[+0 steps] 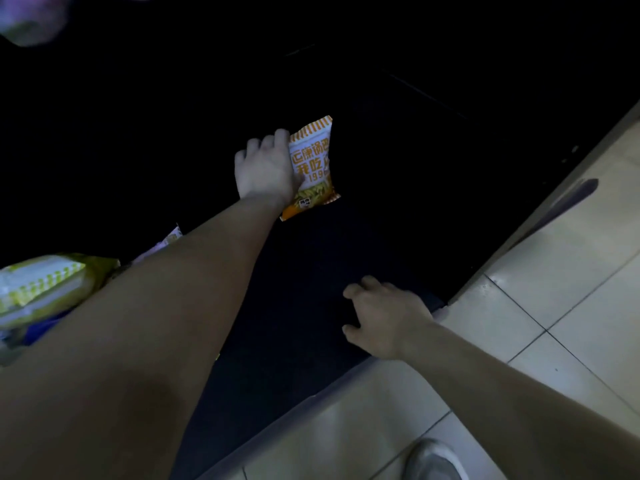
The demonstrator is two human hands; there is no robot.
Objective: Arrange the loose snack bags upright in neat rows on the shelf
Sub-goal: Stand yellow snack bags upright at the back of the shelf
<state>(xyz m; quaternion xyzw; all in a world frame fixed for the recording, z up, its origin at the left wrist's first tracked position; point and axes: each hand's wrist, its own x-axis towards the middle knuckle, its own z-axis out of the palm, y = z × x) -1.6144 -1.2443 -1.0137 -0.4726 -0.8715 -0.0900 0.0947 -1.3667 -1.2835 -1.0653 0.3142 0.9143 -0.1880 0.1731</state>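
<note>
My left hand (265,168) reaches deep into the dark shelf (346,237) and grips an orange and white snack bag (313,161) by its left edge; the bag stands roughly upright, tilted a little. My right hand (384,317) hovers over the shelf's front part near its edge, fingers spread, holding nothing. A yellow and white snack bag (41,285) lies at the left under my left forearm, with another pale bag (166,242) partly hidden behind the arm.
The shelf interior is very dark and its back is hard to see. A pale tiled floor (554,306) lies to the right and below, and a grey shoe (433,462) shows at the bottom. A blurred pale bag (27,19) fills the top left corner.
</note>
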